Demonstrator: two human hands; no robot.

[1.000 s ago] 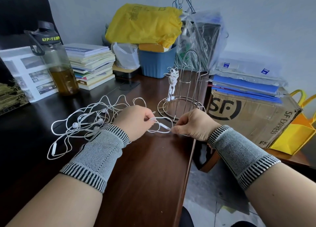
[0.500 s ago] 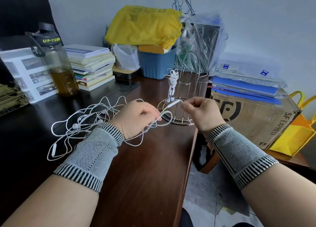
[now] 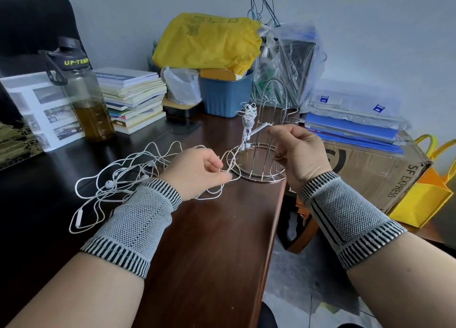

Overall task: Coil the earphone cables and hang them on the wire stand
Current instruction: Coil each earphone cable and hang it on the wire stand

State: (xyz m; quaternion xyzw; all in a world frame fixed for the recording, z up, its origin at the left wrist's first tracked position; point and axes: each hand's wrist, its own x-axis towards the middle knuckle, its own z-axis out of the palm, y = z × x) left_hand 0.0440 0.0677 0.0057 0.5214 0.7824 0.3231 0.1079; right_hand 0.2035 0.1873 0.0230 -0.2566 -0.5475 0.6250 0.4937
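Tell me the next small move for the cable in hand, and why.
Probably wind a first loop: the right hand pinches the plug end raised, the left hand pinches the same earphone cable nearby, and the rest lies uncoiled on the desk.

Dark wooden desk against a plain grey wall.

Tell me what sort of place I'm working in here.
Probably a cluttered office or study desk: a stack of books and plastic-wrapped folders sit along the wall, with an SF Express shipping box beside the dark wooden desk.
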